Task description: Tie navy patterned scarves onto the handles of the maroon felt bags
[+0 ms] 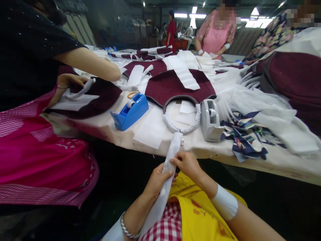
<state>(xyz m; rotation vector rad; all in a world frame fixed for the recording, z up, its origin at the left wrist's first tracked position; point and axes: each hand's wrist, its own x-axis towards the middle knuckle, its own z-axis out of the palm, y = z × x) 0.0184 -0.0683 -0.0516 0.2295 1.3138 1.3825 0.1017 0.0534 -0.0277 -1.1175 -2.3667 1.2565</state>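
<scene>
A long white strip of wrapping (173, 147) runs from the table edge down toward my lap. My left hand (158, 179) is closed around it, thumb on top and fingers behind. Higher up, my right hand (187, 164) pinches the strip's right edge. The strip's top end meets the white-wrapped loop handle (182, 129) of a maroon bag (160, 87), which lies flat on the table. A white sheet (184, 75) rests across the bag. On either side of the handle stand a blue tape dispenser (132, 113) and a grey tape dispenser (210, 124).
Loose white sheets (151, 129) lie on the cloth-covered table (120, 134). Patterned navy scarves (247, 135) and stacked maroon bags (293, 77) are at the right. On my left, a co-worker's hand (67, 83) holds a wrapped handle. Other people stand across the table.
</scene>
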